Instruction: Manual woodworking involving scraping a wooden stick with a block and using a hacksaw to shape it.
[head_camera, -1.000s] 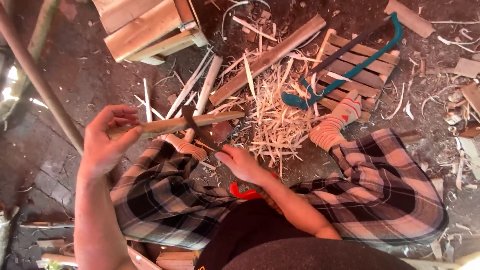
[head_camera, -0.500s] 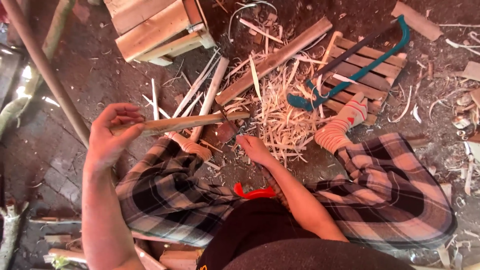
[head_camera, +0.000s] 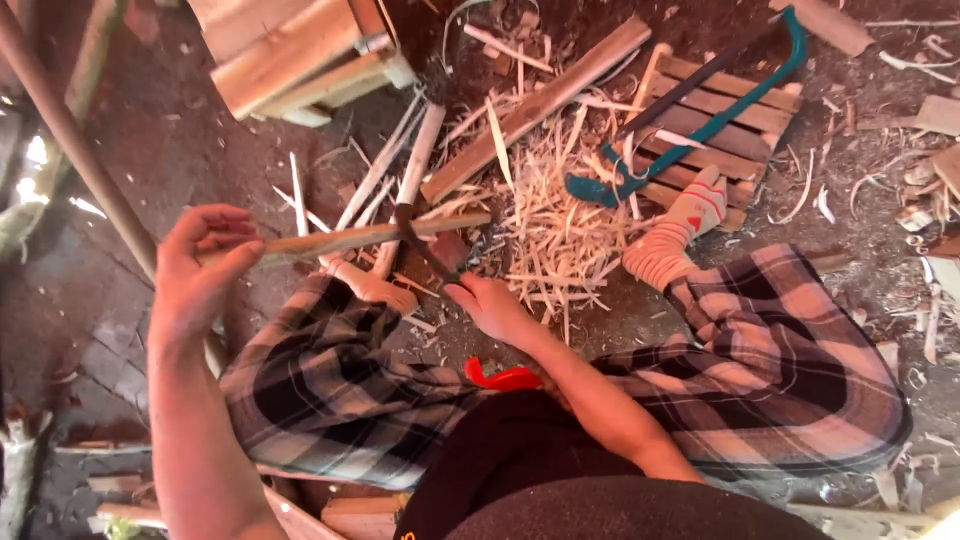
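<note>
My left hand (head_camera: 200, 262) is raised and grips one end of a thin wooden stick (head_camera: 380, 236), which lies level, pointing right. My right hand (head_camera: 490, 305) is closed on the handle of a dark knife (head_camera: 420, 245). The blade slants up and meets the stick near its right part. Below the stick lies a heap of pale wood shavings (head_camera: 560, 225) on the dirt. My legs in plaid trousers (head_camera: 780, 360) are spread, with a striped sock (head_camera: 680, 230) by the shavings.
A teal bow saw (head_camera: 700, 125) rests on a small slatted wooden rack (head_camera: 720, 110). A long plank (head_camera: 540, 100) and several split sticks lie ahead. A wooden stool or box (head_camera: 300, 50) stands at the top left. A pole (head_camera: 70, 140) slants along the left.
The knife blade has moved along the stick, and my right hand has shifted slightly down and right. My left hand keeps hold of the stick's end.
</note>
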